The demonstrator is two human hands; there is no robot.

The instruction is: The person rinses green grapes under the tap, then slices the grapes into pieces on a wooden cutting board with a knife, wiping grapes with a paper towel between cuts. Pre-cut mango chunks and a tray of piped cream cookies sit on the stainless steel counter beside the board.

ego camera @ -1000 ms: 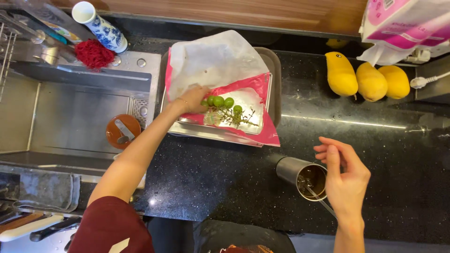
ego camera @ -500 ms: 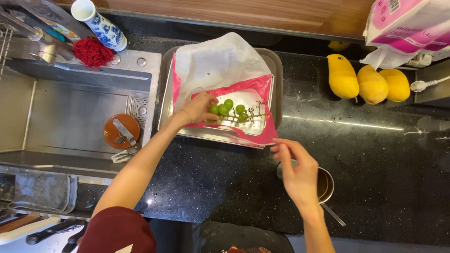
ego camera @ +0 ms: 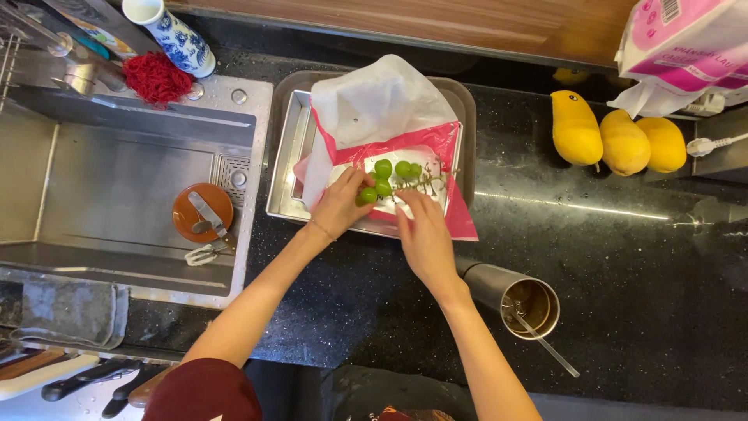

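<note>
both hands are working at a small bunch of green grapes (ego camera: 387, 178) lying on a white and pink bag (ego camera: 374, 109) in a metal tray (ego camera: 282, 164) beside the sink (ego camera: 109, 179). the left hand (ego camera: 340, 204) is pinching a grape between its fingertips. the right hand (ego camera: 421, 234) is reaching the stem, fingers together; whether it is gripping, i cannot tell. a steel cup (ego camera: 522, 300) is standing just beside the right wrist, and three mangoes (ego camera: 615, 139) are lying well apart.
</note>
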